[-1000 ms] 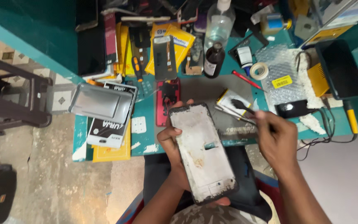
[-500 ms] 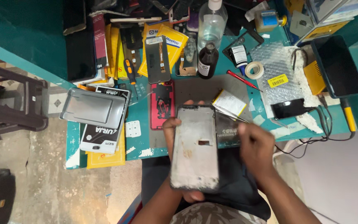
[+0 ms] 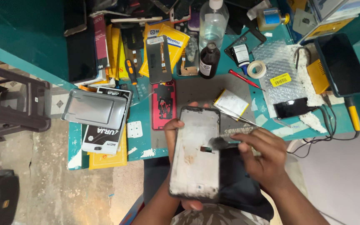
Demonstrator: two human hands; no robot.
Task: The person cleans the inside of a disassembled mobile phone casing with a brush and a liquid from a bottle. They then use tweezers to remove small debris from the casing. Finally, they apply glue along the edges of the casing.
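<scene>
Phone frame (image 3: pixel 198 152): stripped, residue patches remaining. Left hand (image 3: pixel 176 133) grips its edges; right hand (image 3: pixel 263 156) pinches small brush (image 3: pixel 221 143) against it. Tweezers (image 3: pixel 234 116) idle on surface (image 3: pixel 146 143).

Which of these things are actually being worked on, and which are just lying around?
In use: phone frame held by left hand; brush in right hand.
Lying about: tweezers, battery, red screwdriver, tape roll, two bottles.

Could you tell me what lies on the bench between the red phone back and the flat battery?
In the head view, only a bare stretch of grey work mat separates the red phone back from the flat battery; nothing rests on it.
</scene>
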